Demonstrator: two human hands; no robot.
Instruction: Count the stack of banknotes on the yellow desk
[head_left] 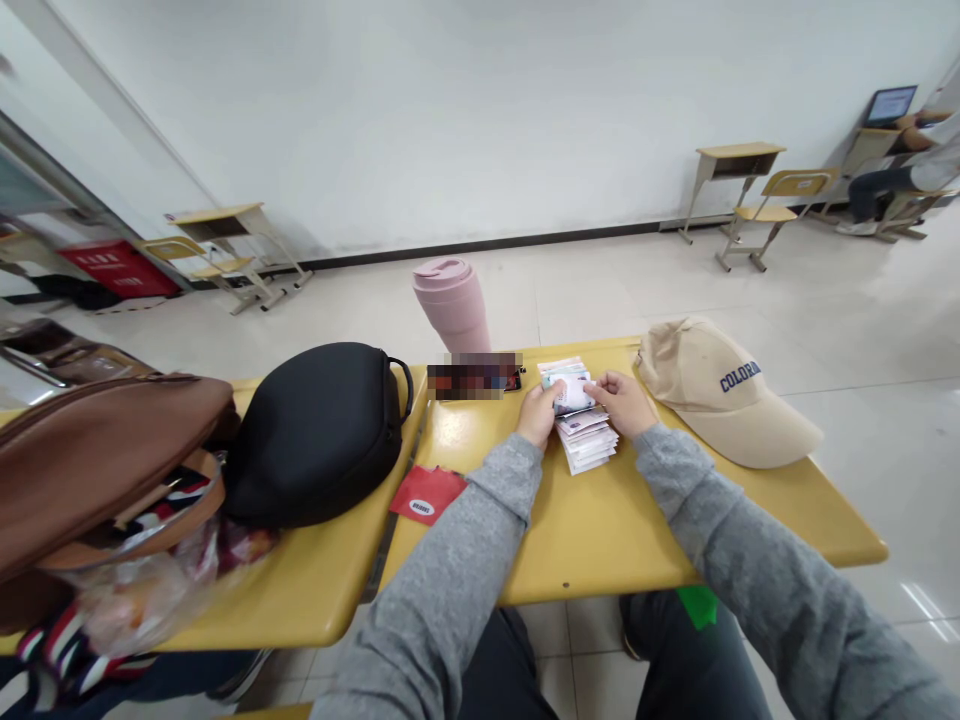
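Note:
My left hand [537, 413] is closed on the left side of a small white and pale-blue printed card or packet [574, 394], thumb on top. The curled fingers of my right hand [628, 402] pinch its right edge. Directly below on the desk, a fanned stack of similar white printed pieces [589, 445] spreads toward me. More pale pieces [561, 367] show just beyond my hands. Whether these are cards or thin packets I cannot tell. A beige cap [705, 385] lies to the right of my right hand.
The yellow desk [592, 540] also bears a pink tumbler [454, 305], a pixelated dark object [474, 376] and a red pouch [426, 495]. On the adjoining left desk are a black case [322, 435], a brown bag [112, 450] and a clear plastic bag [142, 605]. A person sits far right.

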